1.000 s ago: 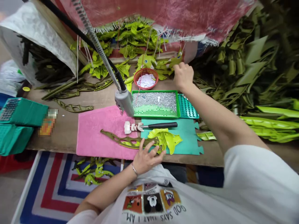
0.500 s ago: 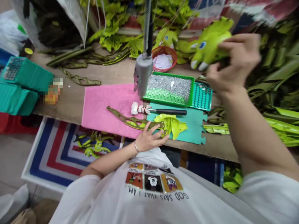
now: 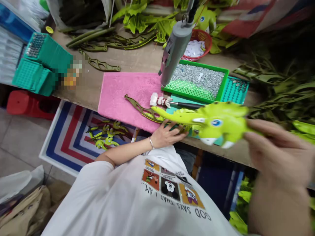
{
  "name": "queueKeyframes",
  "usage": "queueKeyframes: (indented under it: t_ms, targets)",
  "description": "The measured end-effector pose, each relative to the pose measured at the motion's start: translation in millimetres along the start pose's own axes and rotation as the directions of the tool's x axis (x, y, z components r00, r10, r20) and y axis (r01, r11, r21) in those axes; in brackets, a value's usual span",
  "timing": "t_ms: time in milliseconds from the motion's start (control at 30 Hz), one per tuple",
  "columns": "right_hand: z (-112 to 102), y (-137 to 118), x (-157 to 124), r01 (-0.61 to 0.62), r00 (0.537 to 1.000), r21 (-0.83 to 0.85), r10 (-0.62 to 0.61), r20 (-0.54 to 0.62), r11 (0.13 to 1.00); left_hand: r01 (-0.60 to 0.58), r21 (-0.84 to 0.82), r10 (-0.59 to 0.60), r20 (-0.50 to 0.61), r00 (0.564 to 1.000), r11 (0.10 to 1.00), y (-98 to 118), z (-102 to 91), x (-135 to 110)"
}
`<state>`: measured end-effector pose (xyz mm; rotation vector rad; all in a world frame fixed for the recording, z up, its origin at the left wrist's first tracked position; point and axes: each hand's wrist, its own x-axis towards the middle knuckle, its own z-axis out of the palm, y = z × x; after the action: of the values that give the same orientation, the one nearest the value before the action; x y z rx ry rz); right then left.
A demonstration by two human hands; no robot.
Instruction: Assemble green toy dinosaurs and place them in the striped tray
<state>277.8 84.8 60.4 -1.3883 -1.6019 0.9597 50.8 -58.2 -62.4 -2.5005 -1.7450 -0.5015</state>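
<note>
In the head view, my right hand (image 3: 275,144) pinches a lime-green plastic dinosaur head piece (image 3: 221,123) with a blue eye and white tips. The piece hangs in the air over the front edge of the bench, its long snout pointing left. My left hand (image 3: 169,133) lies with fingers apart at the bench edge, on an olive curved plastic strip (image 3: 137,106) and the lime-green piece beneath the raised head, which is mostly hidden now. Just beyond them lies a hammer (image 3: 188,105) with a black handle and a wrapped white head. Pink towel (image 3: 128,87) is under the strip.
A grey power screwdriver (image 3: 176,49) hangs above the bench. Behind it stand a green tray (image 3: 222,90) of small metal screws, a teal tray (image 3: 233,91) and a red basket (image 3: 208,42). Teal boxes (image 3: 51,54) are at left; green plastic parts (image 3: 280,88) pile up at right.
My right hand has brought the dinosaur head piece from the back right down towards me, over the left hand's work spot. My left hand stays on the parts. The camera view has shifted.
</note>
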Motion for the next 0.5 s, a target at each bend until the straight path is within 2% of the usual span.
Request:
queueKeyframes:
  t_ms: [100,233,300,367,500]
  targets:
    - [23.5,20.2,-3.3,-0.089,0.959,0.081,0.063,0.278,0.993,-0.016,-0.01,0.017,0.043,0.999,1.0,-0.7,-0.8,-1.0]
    - [19.7,40.5,6.2,0.013,0.867,-0.069,0.023,0.498,0.998,-0.01,0.003,0.01,0.064,0.998,1.0,-0.8,0.1,-2.1]
    - [12.6,45.6,11.8,0.082,0.834,-0.106,-0.01,0.551,0.991,-0.006,0.013,0.006,0.03,1.0,1.0,-0.9,0.3,-1.8]
    - [8.5,47.6,16.5,0.131,0.82,-0.115,-0.043,0.57,0.985,-0.005,0.013,0.005,0.002,1.0,1.0,-0.9,-0.8,-1.5]
    - [7.2,45.2,26.4,0.242,0.775,-0.118,-0.118,0.621,0.963,0.011,-0.015,-0.01,0.006,1.0,1.0,-0.4,-4.8,-2.8]
